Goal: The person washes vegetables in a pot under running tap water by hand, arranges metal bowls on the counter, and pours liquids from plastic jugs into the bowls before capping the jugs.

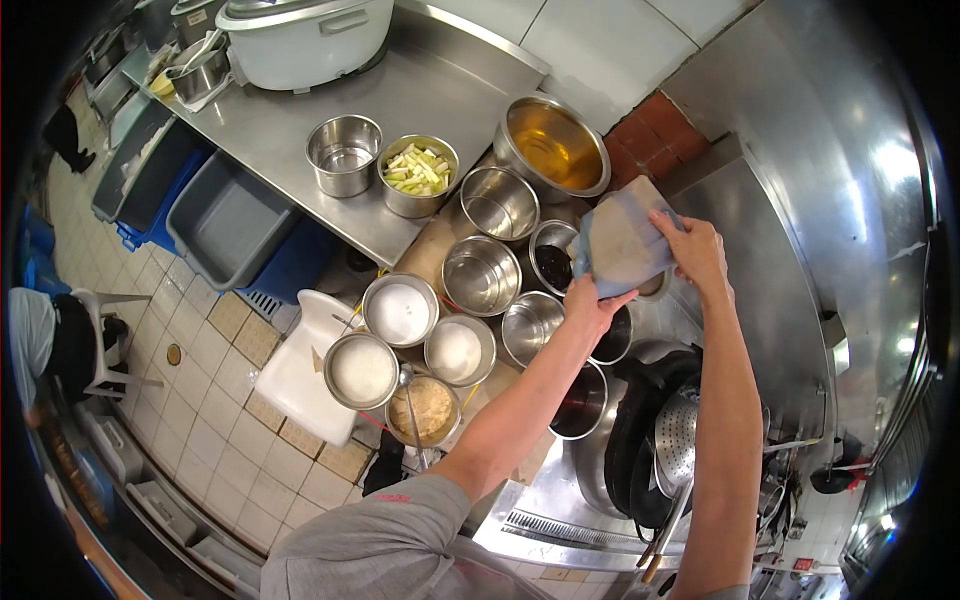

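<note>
Both of my hands grip a pale blue-grey container, seemingly plastic (628, 238), tilted above the cluster of metal pots. My left hand (597, 305) holds its lower near edge, thumb and fingers round it. On the far right edge, my right hand (693, 248) is closed with the fingers pressed on its side. Just left of the container is a steel pot (537, 232) with dark liquid in it, partly covered by the container. Whether anything flows out of the container cannot be seen. A large steel bowl (517, 112) of amber liquid stands behind it.
Pots of white powder or grains (402, 311) and a pot of yellowish paste (424, 410) with a ladle (408, 385) stand left of my arm. Chopped green pieces (417, 170) fill another pot. A black wok (625, 440) and perforated strainer (677, 430) lie between my forearms.
</note>
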Motion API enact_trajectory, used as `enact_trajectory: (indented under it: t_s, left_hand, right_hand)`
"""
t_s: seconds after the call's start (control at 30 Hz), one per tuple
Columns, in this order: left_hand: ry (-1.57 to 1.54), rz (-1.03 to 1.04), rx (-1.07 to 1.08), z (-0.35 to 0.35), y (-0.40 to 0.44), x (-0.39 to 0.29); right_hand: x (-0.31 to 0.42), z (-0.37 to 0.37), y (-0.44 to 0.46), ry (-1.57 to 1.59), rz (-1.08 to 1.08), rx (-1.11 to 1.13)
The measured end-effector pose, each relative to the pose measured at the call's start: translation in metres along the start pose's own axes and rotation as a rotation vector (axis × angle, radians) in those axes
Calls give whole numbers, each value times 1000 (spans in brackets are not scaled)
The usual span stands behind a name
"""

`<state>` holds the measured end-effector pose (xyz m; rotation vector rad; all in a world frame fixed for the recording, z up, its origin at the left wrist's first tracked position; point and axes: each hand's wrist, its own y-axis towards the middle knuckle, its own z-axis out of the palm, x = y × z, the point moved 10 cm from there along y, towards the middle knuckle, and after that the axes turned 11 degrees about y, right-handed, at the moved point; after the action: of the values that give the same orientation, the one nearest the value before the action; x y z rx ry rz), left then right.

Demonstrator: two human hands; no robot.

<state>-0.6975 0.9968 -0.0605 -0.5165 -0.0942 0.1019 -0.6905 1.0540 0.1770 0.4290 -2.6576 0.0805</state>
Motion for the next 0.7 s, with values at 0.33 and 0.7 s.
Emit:
enact_trajectory:
  t_s: [0.33,0.7]
  left_hand:
    - [-3,100,-183,-29,20,-8]
    - [-31,27,-143,-34,44,-6]
  right_hand:
    - [-19,7,7,15,-12,-44]
    - [-68,-46,-68,249,11,-194]
